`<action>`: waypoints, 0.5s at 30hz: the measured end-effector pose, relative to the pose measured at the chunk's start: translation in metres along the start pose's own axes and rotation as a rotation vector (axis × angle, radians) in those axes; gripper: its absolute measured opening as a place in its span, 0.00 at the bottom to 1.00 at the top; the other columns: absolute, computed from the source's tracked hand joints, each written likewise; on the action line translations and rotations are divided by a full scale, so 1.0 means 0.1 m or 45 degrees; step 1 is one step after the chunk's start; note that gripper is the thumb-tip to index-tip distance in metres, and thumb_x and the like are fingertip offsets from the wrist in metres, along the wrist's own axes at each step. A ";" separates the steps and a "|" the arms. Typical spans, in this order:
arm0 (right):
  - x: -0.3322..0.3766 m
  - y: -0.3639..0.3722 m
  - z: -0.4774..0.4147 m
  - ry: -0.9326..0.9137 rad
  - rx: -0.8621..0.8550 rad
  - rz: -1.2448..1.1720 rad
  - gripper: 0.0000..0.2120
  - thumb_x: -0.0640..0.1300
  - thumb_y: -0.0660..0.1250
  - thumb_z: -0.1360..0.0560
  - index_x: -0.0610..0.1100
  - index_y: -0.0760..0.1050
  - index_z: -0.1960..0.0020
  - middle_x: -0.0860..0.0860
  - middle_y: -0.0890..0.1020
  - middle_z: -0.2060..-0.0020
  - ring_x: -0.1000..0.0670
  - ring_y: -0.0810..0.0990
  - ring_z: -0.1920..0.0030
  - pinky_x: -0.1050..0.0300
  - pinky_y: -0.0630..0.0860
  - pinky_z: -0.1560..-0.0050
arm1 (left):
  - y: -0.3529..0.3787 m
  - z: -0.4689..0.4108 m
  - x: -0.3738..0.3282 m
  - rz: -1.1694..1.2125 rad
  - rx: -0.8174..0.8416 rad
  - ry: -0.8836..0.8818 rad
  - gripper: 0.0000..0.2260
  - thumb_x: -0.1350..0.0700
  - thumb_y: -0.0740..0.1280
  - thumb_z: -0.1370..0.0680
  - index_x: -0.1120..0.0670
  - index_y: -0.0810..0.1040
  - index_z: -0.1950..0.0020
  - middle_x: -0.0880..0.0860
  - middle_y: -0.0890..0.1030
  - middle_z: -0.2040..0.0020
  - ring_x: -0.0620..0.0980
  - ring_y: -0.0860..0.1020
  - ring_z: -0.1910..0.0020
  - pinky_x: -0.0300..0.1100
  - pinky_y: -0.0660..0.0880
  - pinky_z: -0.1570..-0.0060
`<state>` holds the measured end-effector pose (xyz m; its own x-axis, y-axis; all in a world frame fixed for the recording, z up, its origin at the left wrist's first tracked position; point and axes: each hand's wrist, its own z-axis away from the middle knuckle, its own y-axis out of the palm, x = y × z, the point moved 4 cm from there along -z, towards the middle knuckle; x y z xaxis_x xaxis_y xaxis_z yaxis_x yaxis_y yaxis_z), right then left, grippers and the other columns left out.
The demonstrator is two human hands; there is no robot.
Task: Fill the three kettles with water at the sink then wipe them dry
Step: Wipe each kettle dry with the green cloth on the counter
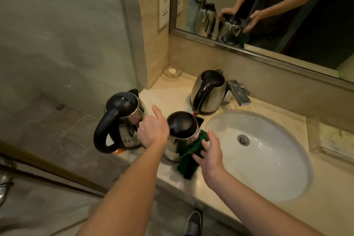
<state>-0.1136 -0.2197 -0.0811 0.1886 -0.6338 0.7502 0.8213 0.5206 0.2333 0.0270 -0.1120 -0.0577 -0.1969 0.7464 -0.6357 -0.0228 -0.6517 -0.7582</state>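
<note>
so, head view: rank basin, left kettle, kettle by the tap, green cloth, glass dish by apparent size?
1. basin
2. left kettle and kettle by the tap: close. The left one looks bigger, but it is nearer, so unranked
3. green cloth
4. glass dish

The pale stone counter (172, 94) holds an oval sink (268, 170). Behind the sink stands the tap (239, 92), with the back kettle (207, 94) beside it. Just left of the sink stands the middle kettle (182, 130), a green cloth (188, 159) draped against it. The left kettle (122, 119) stands farther left, and a glass bowl (172, 72) sits in the back-left corner.
</note>
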 end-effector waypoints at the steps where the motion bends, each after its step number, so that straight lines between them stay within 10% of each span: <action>1: -0.01 0.05 0.02 -0.020 0.000 0.000 0.11 0.56 0.56 0.18 0.54 0.64 0.38 0.48 0.71 0.36 0.44 0.67 0.30 0.43 0.67 0.32 | -0.03 0.04 0.04 0.017 -0.012 -0.052 0.32 0.41 0.47 0.16 0.65 0.80 0.44 0.64 0.82 0.45 0.64 0.79 0.44 0.53 0.72 0.45; 15: 0.18 0.36 -0.30 -0.064 -0.032 0.046 0.10 0.54 0.57 0.18 0.55 0.67 0.39 0.49 0.71 0.33 0.46 0.66 0.29 0.42 0.66 0.30 | 0.06 0.06 -0.02 0.241 -0.113 -0.380 0.27 0.46 0.47 0.15 0.61 0.80 0.41 0.62 0.81 0.43 0.63 0.78 0.43 0.52 0.72 0.45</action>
<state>-0.0638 -0.2298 -0.0777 0.1921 -0.5849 0.7880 0.8279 0.5277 0.1899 0.0217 -0.1185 -0.0600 -0.4669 0.5332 -0.7055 0.1240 -0.7505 -0.6492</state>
